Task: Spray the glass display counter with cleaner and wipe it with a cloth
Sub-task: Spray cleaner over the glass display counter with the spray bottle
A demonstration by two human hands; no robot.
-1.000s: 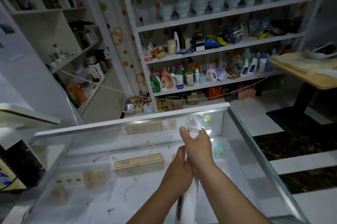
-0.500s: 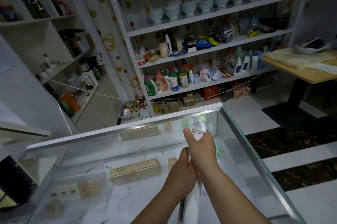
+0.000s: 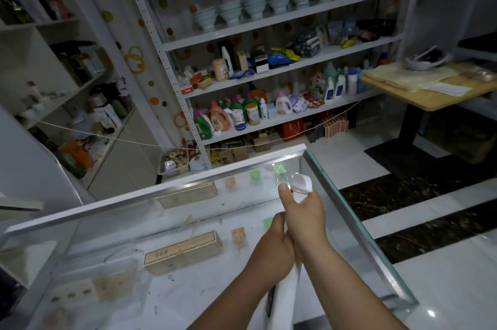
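Both my hands hold a white spray bottle (image 3: 285, 294) above the glass display counter (image 3: 188, 222). My right hand (image 3: 305, 218) grips the neck, thumb up beside the white spray head (image 3: 302, 185), which points toward the counter's far right corner. My left hand (image 3: 271, 251) wraps the bottle just below. The bottle's lower body, with a dark label, runs down between my forearms. No cloth is in view.
Inside the counter lie a wooden box (image 3: 183, 251) and small packets. Metal shelves (image 3: 269, 17) with bowls, detergent bottles and boxes stand beyond. A wooden table (image 3: 430, 93) stands at the right. A string (image 3: 107, 137) stretches across in front of the shelves.
The view has shifted left, so the shelves and counter slid right in frame. My hands and the bottle moved toward the counter's right side, keeping the same grip.
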